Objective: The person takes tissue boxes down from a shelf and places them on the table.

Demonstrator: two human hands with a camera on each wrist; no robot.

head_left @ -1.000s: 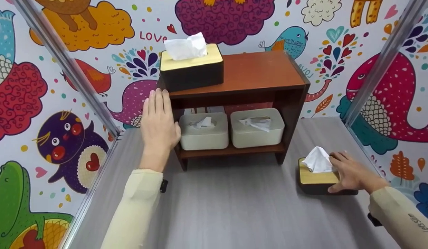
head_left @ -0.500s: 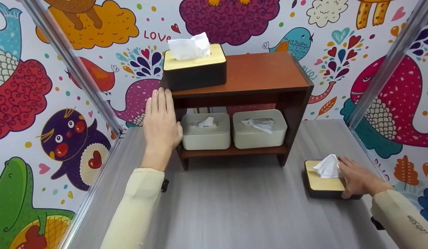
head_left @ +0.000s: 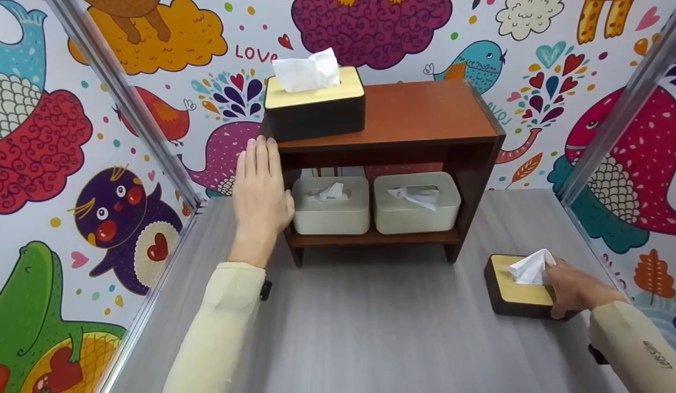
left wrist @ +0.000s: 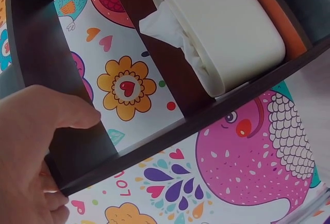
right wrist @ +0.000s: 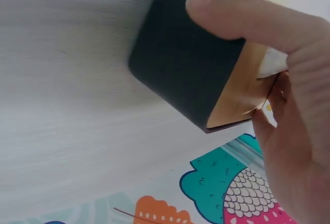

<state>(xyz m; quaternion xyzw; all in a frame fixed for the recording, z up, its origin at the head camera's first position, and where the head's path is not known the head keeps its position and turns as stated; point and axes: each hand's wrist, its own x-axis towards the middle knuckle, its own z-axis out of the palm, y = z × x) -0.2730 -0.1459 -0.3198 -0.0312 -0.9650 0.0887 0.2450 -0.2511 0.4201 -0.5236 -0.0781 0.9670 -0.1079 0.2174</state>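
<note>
A small brown shelf (head_left: 430, 112) stands ahead with several tissue boxes about it. My left hand (head_left: 258, 202) lies along its left side, fingers extended; in the left wrist view the thumb (left wrist: 72, 113) sits at the inner side of the panel. To the shelf's right, a black tissue box (head_left: 509, 292) with a wooden lid stands on the floor, a white tissue (head_left: 530, 267) rising from its slot. My right hand (head_left: 580, 289) grips that box's right part, thumb (right wrist: 221, 15) against its black near side, fingers on the far side.
Another black tissue box (head_left: 316, 117) with a wooden lid stands at the top left of the shelf. Two pale grey tissue boxes, the left box (head_left: 331, 215) and the right box (head_left: 417, 215), sit side by side on the lower board. Printed walls and metal posts (head_left: 621, 109) enclose the space.
The black tissue box by my right hand has shifted slightly right and towards me and turned a little. My right fingers have come down around it. The left hand stays against the shelf.
</note>
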